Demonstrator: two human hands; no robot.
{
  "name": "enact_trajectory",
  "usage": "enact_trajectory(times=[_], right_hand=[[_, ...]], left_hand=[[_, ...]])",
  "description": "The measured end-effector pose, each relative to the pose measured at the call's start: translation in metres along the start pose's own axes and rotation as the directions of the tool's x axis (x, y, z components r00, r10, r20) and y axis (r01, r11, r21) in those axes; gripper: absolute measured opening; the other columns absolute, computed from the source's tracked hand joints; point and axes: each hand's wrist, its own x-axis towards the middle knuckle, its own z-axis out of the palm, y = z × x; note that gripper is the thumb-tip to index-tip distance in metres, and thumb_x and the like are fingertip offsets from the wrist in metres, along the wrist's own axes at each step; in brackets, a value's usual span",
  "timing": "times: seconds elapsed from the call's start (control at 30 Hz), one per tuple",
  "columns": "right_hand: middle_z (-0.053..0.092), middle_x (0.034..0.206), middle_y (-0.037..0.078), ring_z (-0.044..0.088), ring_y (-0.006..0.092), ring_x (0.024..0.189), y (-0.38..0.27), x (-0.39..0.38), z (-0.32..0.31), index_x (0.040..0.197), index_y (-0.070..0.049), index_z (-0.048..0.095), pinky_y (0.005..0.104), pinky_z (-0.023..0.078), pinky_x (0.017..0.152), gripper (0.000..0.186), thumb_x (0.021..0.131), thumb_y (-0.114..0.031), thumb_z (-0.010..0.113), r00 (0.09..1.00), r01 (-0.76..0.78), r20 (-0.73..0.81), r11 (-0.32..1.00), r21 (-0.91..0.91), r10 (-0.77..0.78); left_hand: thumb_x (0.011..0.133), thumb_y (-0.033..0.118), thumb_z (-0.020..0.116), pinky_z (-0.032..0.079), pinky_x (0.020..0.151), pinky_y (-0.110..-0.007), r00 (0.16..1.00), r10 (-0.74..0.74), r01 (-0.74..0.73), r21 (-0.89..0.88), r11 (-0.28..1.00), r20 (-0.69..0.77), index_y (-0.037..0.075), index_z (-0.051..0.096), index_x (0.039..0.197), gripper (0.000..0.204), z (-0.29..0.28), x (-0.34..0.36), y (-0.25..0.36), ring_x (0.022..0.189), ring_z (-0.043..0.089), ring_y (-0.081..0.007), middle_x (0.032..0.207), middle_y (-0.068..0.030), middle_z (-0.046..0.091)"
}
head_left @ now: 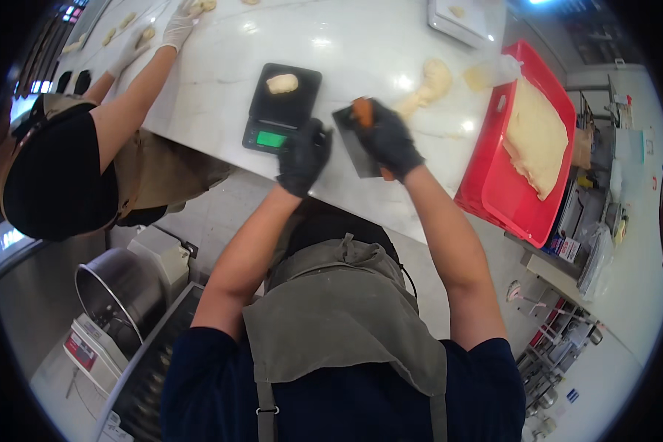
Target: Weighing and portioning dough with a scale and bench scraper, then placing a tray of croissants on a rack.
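The scraper [356,152], a dark flat blade with orange at its upper and lower ends, is just right of the frame's centre line, above the middle, tilted over the table [221,81]. The right hand [392,140], in a black glove, grasps it from the right side. To the left of it, the left hand [304,159], also in a black glove, is at the lower right corner of the black scale [291,112]; its fingers look bent, but whether they touch the scale or hold anything I cannot tell. The scale has a lit green display and bears a small dough piece [281,83] near the top of its platform. Up and right of the right hand, a long dough strip [425,90] lies on the table, its thicker end toward the upper right. Further right stands a red crate [486,158] with a big dough slab [535,136] in it. A white scale [458,28] with a small lump on it is at the upper right of the frame. At the upper left, a co-worker's white-gloved hands [178,29] are among small dough bits [109,35]. At the lower left is a metal bowl [125,291]
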Motion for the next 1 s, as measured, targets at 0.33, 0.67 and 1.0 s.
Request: enact_trajectory(times=[0.33, 0.67, 1.0], right_hand=[[0.066, 0.097, 0.012, 0.062, 0.0209, 0.084, 0.154, -0.145, -0.045, 0.112, 0.003, 0.062, 0.0312, 0.052, 0.080, 0.030, 0.084, -0.007, 0.068, 0.743, -0.349, -0.061, 0.464, 0.814, 0.666], [0.067, 0.098, 0.011, 0.063, 0.0242, 0.080, 0.144, -0.166, 0.003, 0.111, -0.001, 0.063, 0.0332, 0.052, 0.077, 0.030, 0.085, -0.013, 0.070, 0.739, -0.418, -0.358, 0.805, 0.420, 0.570], [0.066, 0.095, 0.006, 0.061, 0.0235, 0.075, 0.080, -0.104, 0.011, 0.101, -0.005, 0.069, 0.0338, 0.052, 0.071, 0.016, 0.084, -0.005, 0.069, 0.799, 0.089, -0.600, 0.977, 0.193, 0.046]], left_hand=[[0.084, 0.040, 0.075, 0.055, 0.073, -0.038, 0.961, 0.226, -0.269, 0.358, 0.894, 0.158, 0.010, 0.071, 0.116, 0.044, -0.041, 0.065, -0.001, 0.085, 0.069, -0.0275, 0.103, -0.0106, 0.073], [0.096, 0.028, 0.065, 0.057, 0.074, -0.028, 0.531, -0.120, 0.503, -0.198, 0.842, 0.839, 0.003, 0.065, 0.126, 0.039, 0.029, 0.118, 0.011, 0.077, 0.066, -0.0196, 0.096, -0.0107, 0.067], [0.098, 0.025, 0.063, 0.058, 0.080, -0.030, 0.465, -0.162, 0.807, -0.341, 0.483, 0.870, -0.006, 0.064, 0.121, 0.039, 0.027, 0.097, 0.008, 0.087, 0.066, -0.0223, 0.103, -0.0151, 0.068]])
